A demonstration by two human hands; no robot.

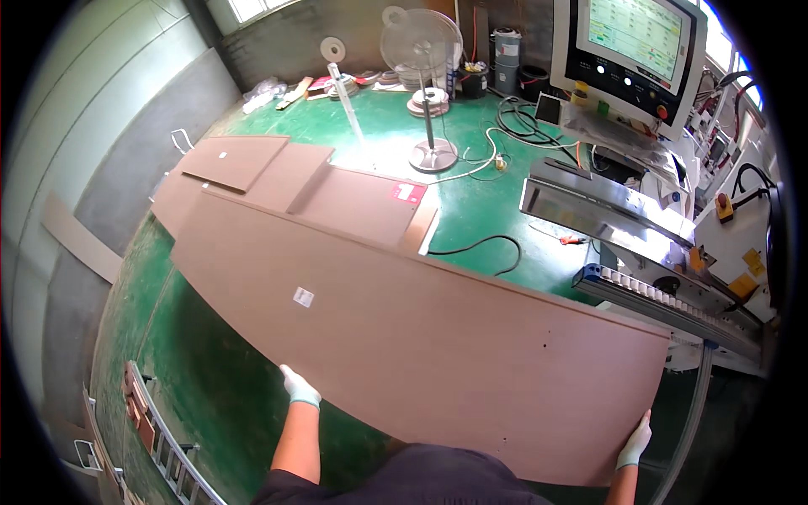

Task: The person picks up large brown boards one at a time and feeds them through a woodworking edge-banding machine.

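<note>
Green workshop floor (471, 210) holds stacked boards (278, 172), a fan (425, 50); left hand (299, 389) and right hand (635, 442) grip the brown panel (421, 337), fingers curled on its edge.

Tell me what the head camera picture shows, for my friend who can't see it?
Two gloved hands, left and right, grip the near edge of a long, flat brown wooden board above a green floor. Smaller brown panels lie stacked beyond it, with a standing white fan behind and a grey machine with a screen on the right.
</note>
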